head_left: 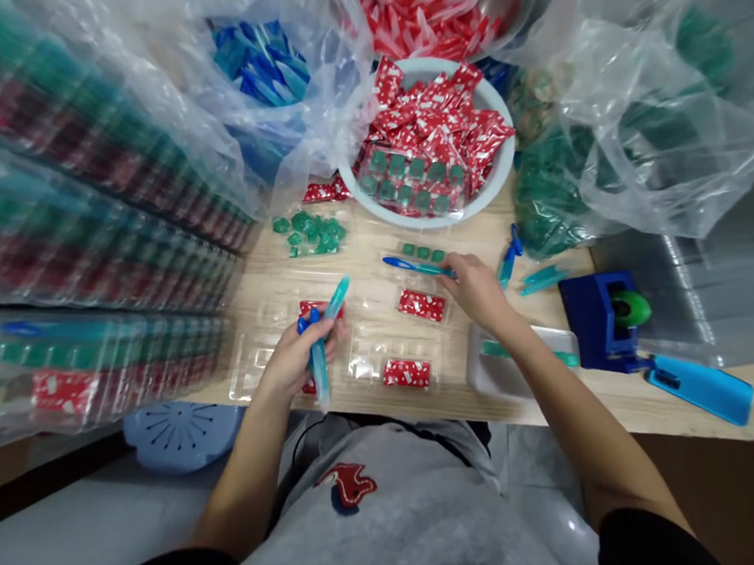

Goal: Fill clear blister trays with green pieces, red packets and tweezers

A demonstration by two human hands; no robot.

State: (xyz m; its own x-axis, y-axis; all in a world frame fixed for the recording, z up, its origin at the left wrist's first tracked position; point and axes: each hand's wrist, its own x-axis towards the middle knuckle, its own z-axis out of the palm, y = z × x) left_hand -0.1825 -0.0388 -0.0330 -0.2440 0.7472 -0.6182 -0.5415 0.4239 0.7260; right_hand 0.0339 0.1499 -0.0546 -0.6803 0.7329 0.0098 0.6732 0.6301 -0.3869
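My left hand (301, 354) is closed around several slim blue-and-teal pen-shaped sticks (319, 365), which point different ways. My right hand (475, 285) pinches one end of another blue-and-teal stick (415, 265). That stick lies along a clear plastic tray holding a row of green cubes (422, 252) and a red printed packet (421, 305); whether it rests in the tray, I cannot tell. Below, another clear tray (364, 366) carries a red packet (407, 372). More clear trays (246, 367) lie under and beside my left hand, partly hidden by it.
Stacks of filled clear packs (87, 244) rise on the left. Green pieces (314, 232) lie near a white basin (504, 168) of red packets. Bags with blue sticks (261, 61) and green pieces (552, 190) stand behind. On the right are a blue tape dispenser (589, 322) and a shallow container (489, 378).
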